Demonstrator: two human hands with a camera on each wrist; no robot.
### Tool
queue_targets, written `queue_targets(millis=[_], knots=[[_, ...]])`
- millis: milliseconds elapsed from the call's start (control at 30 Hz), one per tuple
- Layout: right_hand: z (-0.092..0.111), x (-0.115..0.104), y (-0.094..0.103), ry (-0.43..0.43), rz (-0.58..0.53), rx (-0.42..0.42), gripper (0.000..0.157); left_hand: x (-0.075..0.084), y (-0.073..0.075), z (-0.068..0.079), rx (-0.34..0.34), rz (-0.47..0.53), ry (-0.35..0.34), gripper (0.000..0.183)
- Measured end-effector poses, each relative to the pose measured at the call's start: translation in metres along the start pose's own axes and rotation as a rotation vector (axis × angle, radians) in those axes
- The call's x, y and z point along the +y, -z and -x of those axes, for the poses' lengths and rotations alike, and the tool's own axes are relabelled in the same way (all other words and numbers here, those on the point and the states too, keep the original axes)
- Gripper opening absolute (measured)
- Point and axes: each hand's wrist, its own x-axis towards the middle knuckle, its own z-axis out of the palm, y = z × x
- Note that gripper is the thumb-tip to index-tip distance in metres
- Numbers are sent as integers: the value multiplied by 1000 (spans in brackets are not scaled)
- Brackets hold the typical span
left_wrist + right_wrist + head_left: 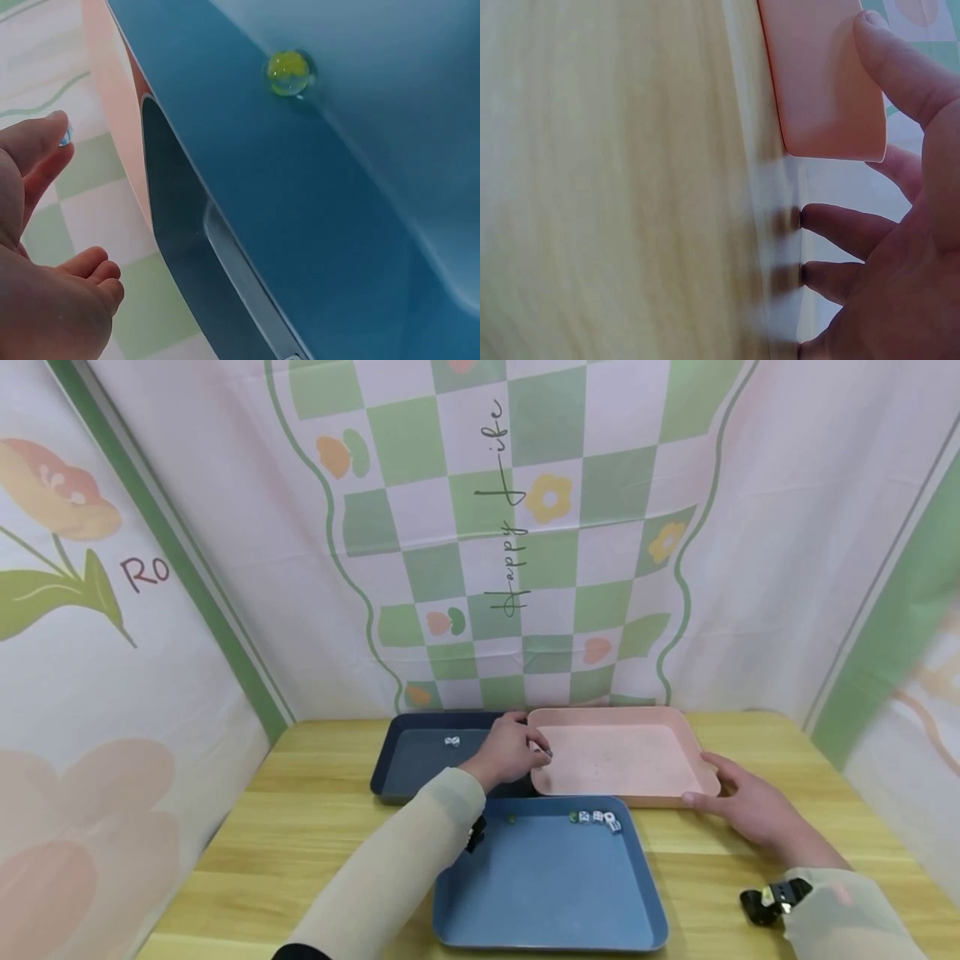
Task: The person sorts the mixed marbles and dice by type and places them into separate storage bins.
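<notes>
Navy tray with white dice at left, pink tray at right.
Left hand pinches a small glassy marble at the pink tray's left end; the blue tray's rim contains more dice and green marbles; the right hand clamps the pink tray's corner between thumb and forefinger, seemingly steadying it.

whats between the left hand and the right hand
The pink tray lies between them, as the head view shows. The left hand, pinching a small thing, is over its left edge; the right hand touches its near right corner.
</notes>
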Motion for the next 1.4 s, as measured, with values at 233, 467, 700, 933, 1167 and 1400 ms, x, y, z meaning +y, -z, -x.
queue_targets(millis=[233,467,700,933,1167,1400], knots=[[0,2,-1,5,7,1,104,-2,2,2,-1,19,44,6],[0,2,0,9,14,2,103,-7,-1,3,15,0,55,22],[0,2,0,4,12,-3,104,-9,-3,4,21,18,66,25],[-1,2,0,2,6,-7,105,-10,-2,5,-7,-12,55,25],[-2,3,-1,11,15,0,103,-11,-2,10,-48,-3,22,29],[-3,4,-1,12,16,2,103,-17,-1,19,-86,4,-23,27]])
